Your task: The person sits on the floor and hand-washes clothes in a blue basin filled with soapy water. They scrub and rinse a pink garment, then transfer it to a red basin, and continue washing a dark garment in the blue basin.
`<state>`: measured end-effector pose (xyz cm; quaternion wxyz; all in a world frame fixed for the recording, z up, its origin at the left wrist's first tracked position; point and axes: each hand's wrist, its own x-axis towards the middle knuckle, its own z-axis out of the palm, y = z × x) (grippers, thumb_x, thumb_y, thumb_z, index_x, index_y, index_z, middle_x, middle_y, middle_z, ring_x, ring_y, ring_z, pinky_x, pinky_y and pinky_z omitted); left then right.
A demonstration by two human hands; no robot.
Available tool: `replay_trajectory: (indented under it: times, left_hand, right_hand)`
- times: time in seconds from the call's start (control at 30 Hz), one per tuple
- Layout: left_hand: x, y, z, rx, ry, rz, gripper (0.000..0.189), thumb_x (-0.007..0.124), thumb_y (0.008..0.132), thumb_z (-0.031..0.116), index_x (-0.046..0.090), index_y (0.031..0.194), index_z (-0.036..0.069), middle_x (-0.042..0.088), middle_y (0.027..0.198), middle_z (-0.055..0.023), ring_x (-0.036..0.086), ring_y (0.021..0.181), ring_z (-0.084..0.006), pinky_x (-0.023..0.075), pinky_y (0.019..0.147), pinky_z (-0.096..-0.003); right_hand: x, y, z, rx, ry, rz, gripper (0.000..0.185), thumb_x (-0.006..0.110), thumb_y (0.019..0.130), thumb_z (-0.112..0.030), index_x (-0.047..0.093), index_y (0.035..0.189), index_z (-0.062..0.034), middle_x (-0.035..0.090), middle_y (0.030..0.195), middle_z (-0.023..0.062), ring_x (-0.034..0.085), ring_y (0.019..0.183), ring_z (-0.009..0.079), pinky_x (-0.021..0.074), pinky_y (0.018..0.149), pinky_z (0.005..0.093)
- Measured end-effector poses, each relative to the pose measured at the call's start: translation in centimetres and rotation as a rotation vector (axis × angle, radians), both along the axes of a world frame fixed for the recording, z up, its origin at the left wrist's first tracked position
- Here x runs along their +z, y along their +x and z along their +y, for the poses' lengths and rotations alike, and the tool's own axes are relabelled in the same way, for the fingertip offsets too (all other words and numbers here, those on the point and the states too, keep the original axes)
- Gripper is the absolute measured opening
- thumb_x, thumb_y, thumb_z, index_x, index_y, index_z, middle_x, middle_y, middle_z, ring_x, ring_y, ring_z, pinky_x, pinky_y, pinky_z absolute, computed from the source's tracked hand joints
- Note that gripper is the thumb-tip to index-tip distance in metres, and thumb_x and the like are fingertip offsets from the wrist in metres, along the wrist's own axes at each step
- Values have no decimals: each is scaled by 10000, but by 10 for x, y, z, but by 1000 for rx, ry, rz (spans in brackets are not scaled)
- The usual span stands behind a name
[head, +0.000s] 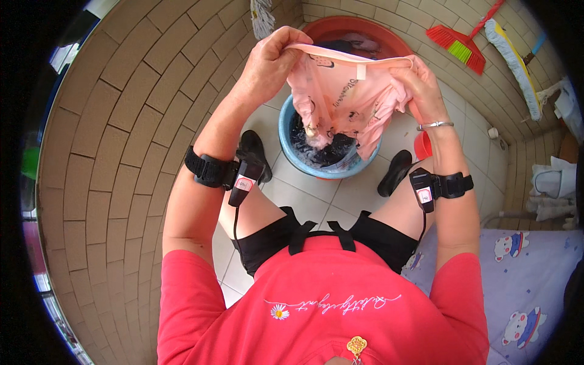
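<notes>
A pink printed garment with a small white tag hangs spread between my two hands. My left hand grips one end of its top edge, and my right hand grips the other end. The lower part of the cloth is bunched and hangs over a blue plastic basin. Dark wet cloth lies in sudsy water in that basin. Behind the garment stands a large red plastic tub with dark and pinkish cloth in it.
A red dipper or small bowl is on the tiled floor beside my right forearm. A mop head, a red broom and a flat mop are along the walls. A bear-print cloth covers something at the lower right.
</notes>
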<state>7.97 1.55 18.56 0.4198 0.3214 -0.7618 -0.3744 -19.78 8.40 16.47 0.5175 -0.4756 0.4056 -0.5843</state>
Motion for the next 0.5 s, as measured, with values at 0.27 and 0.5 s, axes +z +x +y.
replay_trajectory:
  times: [0.27,0.5]
  left_hand:
    - [-23,2,8,236,-59,-242,125,516,858,11,575,969,11,596,820,-14,539,786,-88,462,703,-243]
    - [-21,-2,-6,155,16,37,122,525,870,64,588,964,18,597,809,-22,533,740,-93,459,675,-243]
  right_hand:
    - [-25,26,2,-93,-65,210,216,625,785,-18,441,697,-88,464,662,-45,416,573,36,361,491,206]
    - [-13,5,-11,-131,-67,116,129,622,789,-32,496,795,-56,522,727,-16,484,630,44,402,529,199]
